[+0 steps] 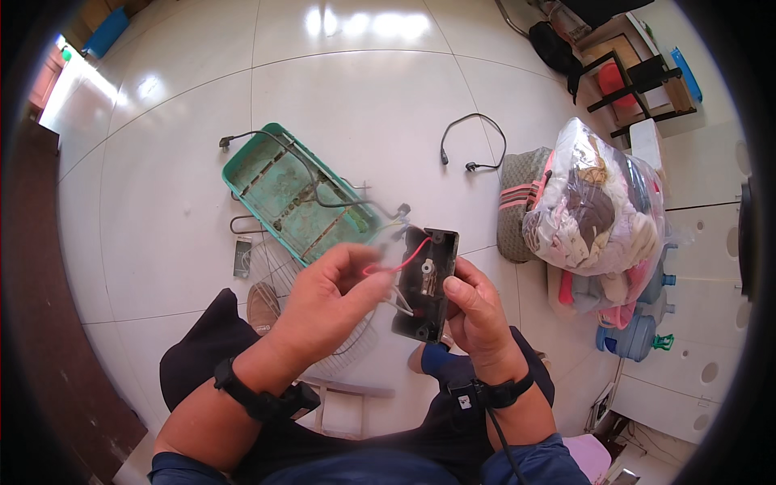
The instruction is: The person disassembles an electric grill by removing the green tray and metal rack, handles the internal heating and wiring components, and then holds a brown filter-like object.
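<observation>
In front of me, my right hand [477,305] grips an opened black plastic case [430,295] by its right edge. The case is shallow and rectangular, with a metal part [428,267] at its middle. A red wire [415,256] loops out of it to my left hand [331,287], whose thumb and fingers are pinched on it and slightly smeared by motion. Pale wires [402,303] also show at the case's left side. Past its top end, a black power cord [311,179] runs back over a green rectangular tray-like housing [267,133] to a plug [225,142].
Below the green housing lies a wire grille [347,343], beside a small flat rectangular object [242,257]. A second black cord [503,136] rests on the tiled floor. On the right stand a clear bag of clothes [598,210], a grey woven bag [517,222] and a blue water jug [630,338].
</observation>
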Motion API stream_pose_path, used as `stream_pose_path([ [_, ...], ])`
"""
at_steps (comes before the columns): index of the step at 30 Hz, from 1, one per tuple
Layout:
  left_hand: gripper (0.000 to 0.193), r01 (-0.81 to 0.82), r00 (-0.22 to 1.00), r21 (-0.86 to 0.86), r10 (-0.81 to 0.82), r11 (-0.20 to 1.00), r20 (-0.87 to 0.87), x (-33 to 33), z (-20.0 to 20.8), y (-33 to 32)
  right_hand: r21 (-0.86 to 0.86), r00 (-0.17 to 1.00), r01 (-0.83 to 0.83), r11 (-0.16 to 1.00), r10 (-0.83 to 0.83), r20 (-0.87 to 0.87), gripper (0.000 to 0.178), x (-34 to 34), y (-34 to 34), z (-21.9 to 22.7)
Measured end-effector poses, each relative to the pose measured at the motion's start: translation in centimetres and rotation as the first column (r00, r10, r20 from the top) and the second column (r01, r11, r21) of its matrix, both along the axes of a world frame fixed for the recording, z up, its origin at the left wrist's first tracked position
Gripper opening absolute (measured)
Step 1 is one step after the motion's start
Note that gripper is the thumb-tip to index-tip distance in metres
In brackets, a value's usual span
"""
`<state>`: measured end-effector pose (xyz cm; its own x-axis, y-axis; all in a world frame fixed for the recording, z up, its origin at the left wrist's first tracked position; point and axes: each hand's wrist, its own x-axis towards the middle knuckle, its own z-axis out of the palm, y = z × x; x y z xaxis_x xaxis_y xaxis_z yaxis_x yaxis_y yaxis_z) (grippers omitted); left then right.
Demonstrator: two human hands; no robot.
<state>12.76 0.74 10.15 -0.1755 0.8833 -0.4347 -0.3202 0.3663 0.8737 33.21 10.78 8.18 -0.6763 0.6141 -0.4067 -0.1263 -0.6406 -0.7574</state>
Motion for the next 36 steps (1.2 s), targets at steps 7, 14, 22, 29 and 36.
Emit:
stream_pose_path([
  [7,0.023,-0.071,0.997,0.056,0.068,0.996,0.039,-0.19,-0.13,0.07,0.021,1.000,0.003,1.000,-0.004,0.017,0.066,-0.01,-0.02,-0.11],
  [14,0.016,-0.064,0.998,0.061,0.062,0.996,0.026,-0.20,-0.13,0.09,0.032,0.999,0.010,0.999,-0.011,0.053,0.065,0.06,-0.03,-0.46],
  [22,0.014,-0.088,0.995,0.038,0.086,0.995,0.039,-0.19,-0.14,0.11,0.029,0.998,0.008,1.000,-0.010,0.057,0.066,0.00,0.01,-0.46],
  [29,0.013,-0.085,0.996,0.000,0.085,0.996,-0.019,-0.33,-0.51,0.15,0.043,0.997,0.006,0.999,-0.009,0.073,0.066,-0.15,-0.02,-0.09],
  [36,0.011,-0.094,0.994,-0.053,0.097,0.994,0.058,-0.39,-0.50,0.27,0.044,0.998,0.010,0.999,-0.013,0.065,0.066,-0.20,-0.05,-0.13],
])
